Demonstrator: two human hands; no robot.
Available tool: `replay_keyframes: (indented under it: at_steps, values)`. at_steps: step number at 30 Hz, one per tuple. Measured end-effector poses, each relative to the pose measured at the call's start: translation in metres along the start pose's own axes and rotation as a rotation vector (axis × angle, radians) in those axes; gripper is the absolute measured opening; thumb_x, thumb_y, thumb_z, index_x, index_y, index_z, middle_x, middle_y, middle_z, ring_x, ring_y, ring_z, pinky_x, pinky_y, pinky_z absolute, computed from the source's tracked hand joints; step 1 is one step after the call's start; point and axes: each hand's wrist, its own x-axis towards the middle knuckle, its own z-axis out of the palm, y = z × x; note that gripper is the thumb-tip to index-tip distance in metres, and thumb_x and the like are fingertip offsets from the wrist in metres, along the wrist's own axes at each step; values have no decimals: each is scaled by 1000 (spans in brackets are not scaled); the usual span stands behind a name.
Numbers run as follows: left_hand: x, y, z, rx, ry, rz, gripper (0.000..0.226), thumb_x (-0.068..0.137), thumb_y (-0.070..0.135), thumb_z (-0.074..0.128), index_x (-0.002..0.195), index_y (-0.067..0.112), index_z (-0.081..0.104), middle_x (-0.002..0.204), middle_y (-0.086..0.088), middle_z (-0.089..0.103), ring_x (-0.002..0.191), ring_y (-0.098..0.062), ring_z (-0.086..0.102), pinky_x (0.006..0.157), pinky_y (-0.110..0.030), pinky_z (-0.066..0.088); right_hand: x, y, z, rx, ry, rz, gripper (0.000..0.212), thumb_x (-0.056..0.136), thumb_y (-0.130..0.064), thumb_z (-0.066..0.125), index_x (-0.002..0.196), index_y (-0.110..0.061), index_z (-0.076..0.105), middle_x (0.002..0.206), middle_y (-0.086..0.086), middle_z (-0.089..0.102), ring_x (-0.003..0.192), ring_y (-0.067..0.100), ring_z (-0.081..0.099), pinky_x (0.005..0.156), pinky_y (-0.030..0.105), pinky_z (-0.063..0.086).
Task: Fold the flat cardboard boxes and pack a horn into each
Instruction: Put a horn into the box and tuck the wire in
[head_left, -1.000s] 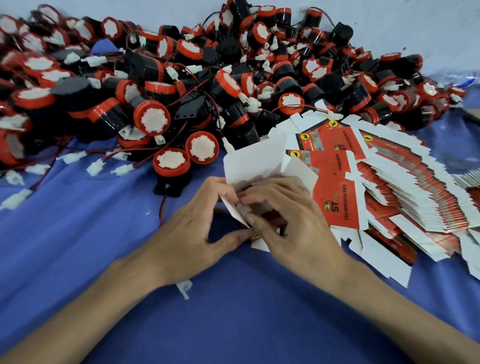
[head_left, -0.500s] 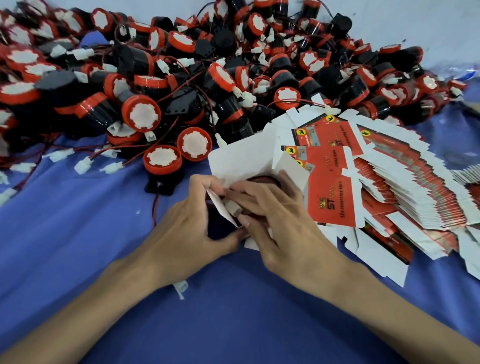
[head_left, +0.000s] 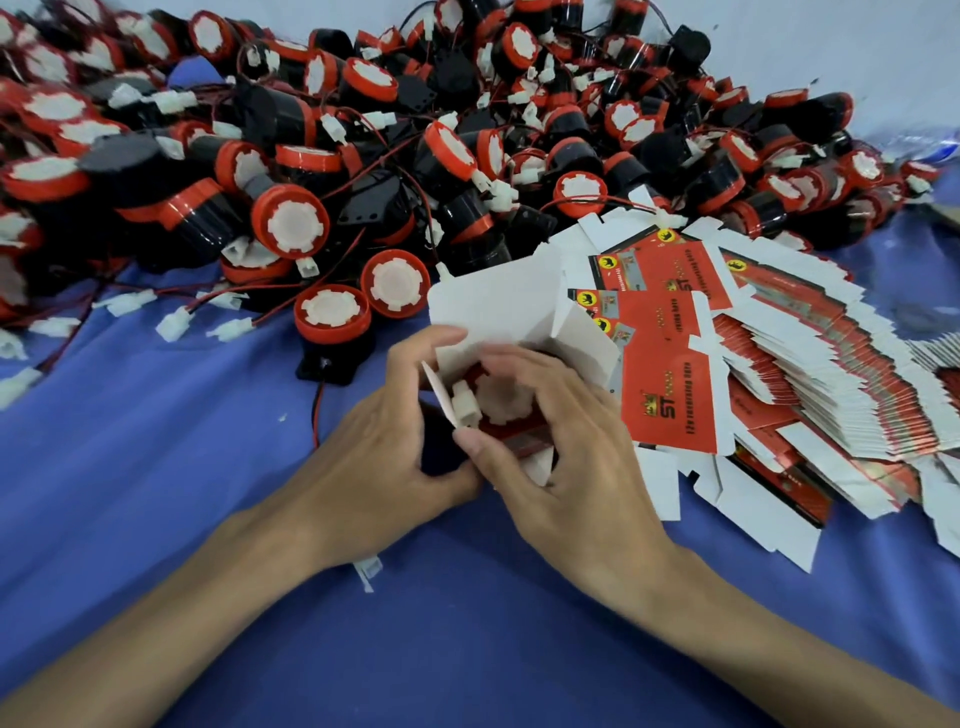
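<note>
A partly folded cardboard box, white inside and red outside, stands open at the centre with its flaps up. Inside it sits a red and black horn with a white front and a white plug. My left hand grips the box's left side flap, thumb under it. My right hand curls round the horn and the box's near side, fingers over the horn's face. A fanned stack of flat red and white boxes lies to the right.
A big heap of red and black horns with red wires and white plugs fills the back of the blue cloth. One horn stands just left of the box. A white wall rises behind.
The horn has sunk deeper into the box and its white front now shows between my fingers. My hands have shifted slightly to the left with the box.
</note>
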Motion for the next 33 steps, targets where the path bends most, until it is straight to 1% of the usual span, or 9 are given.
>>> replay_keyframes:
  at_steps: [3,8,11,14,17,20,25,29,33]
  values:
    - [-1,-1,0,-25,9,-15,80,66,50,63,120,69,8,116,38,46,102,6,57,80,-15,48,-1,2,1,-66,58,-90,32,87,-33,60,103,-8,71,120,1,64,117,14,56,97,43,42]
    - [-1,-4,-1,-19,46,-44,78,63,47,60,117,71,9,107,38,50,95,6,56,76,-9,42,4,9,-12,-290,-195,-260,39,95,-31,48,120,-8,66,126,2,63,126,16,53,112,42,30]
    - [-1,-2,-1,27,63,-43,74,63,49,59,115,72,11,102,32,54,89,3,58,70,-16,46,8,7,-21,-420,-271,-306,42,97,-32,43,125,-8,63,126,3,63,125,18,54,113,49,30]
    - [-3,-1,-1,100,88,-24,60,65,51,57,108,67,18,91,19,62,79,-5,60,68,-26,48,8,4,-24,-484,-308,-313,43,97,-30,41,127,-6,61,127,4,62,124,20,55,111,53,32]
    - [-1,-1,0,193,113,16,38,66,51,56,97,52,33,87,15,57,71,-8,55,62,-21,42,8,2,-27,-569,-299,-304,42,98,-32,40,125,-10,63,127,0,63,123,16,56,112,57,27]
    - [1,0,-2,231,147,42,30,68,48,58,88,39,38,81,15,55,71,-10,52,61,-24,41,9,0,-28,-586,-248,-292,36,96,-32,47,119,-15,68,122,-3,66,120,12,58,112,59,26]
    - [2,4,-2,266,160,86,35,70,45,59,102,35,48,90,25,55,82,7,54,70,-13,43,10,-1,-30,-575,-185,-283,30,94,-30,52,107,-14,74,111,-2,71,109,11,64,109,60,29]
    - [4,5,-4,256,169,104,33,68,46,64,90,23,56,83,15,59,73,-8,56,63,-31,46,11,3,-37,-586,-282,-371,33,94,-26,52,117,-8,68,118,5,69,114,19,63,107,70,21]
    - [7,7,-6,225,172,97,29,62,43,66,81,30,49,76,15,54,68,-10,53,60,-33,43,11,3,-39,-691,-363,-422,38,96,-27,45,119,-4,66,119,10,67,116,24,61,105,75,16]
